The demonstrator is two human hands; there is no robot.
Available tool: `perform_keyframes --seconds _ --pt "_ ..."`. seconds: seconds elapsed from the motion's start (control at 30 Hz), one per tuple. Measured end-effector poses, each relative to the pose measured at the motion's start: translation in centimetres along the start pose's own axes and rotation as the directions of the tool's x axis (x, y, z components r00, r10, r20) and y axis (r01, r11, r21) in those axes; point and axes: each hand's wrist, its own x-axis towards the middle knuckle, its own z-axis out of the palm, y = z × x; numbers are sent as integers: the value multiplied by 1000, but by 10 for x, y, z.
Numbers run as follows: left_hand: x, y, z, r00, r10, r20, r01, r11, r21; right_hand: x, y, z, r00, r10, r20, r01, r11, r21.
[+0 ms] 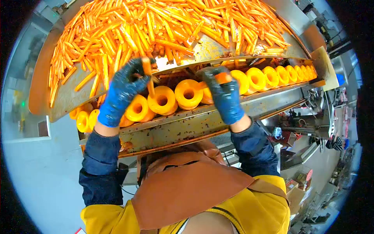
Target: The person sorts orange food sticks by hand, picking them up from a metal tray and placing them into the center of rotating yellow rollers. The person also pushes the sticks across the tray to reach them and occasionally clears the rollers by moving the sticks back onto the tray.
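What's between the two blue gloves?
In the head view, orange rollers with round holes sit between the left hand and the right hand; each hand holds an orange stick.

I'm scanning the whole scene now, and I can't read a word, number, label or brand anywhere. Over on the right there's a small reddish piece (pixel 309 174) by the cartons (pixel 297 197); any print on it is too small and blurred for me. Same with the red-edged corner (pixel 80 231) at the near left: nothing legible.
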Motion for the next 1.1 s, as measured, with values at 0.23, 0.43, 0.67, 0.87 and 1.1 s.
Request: perform_keyframes --seconds 0.23,0.43,0.67,0.87,1.1 --pt "-18 -37 11 998 24 50 -22 999 -46 23 19 -3 967 3 253 54 975 -217" --pt "65 -6 -2 867 408 286 -484 549 682 153 52 -41 933 -209 294 360 518 -776" --pt "133 -14 62 823 126 554 -568 122 814 192 60 1 842 421 338 229 289 -930" --pt "129 -9 40 736 117 667 -671 260 695 192 51 -34 780 575 249 -89 495 -864" --pt "88 -4 3 956 292 15 -287 931 225 99 22 -34 969 198 150 -198 980 -12"
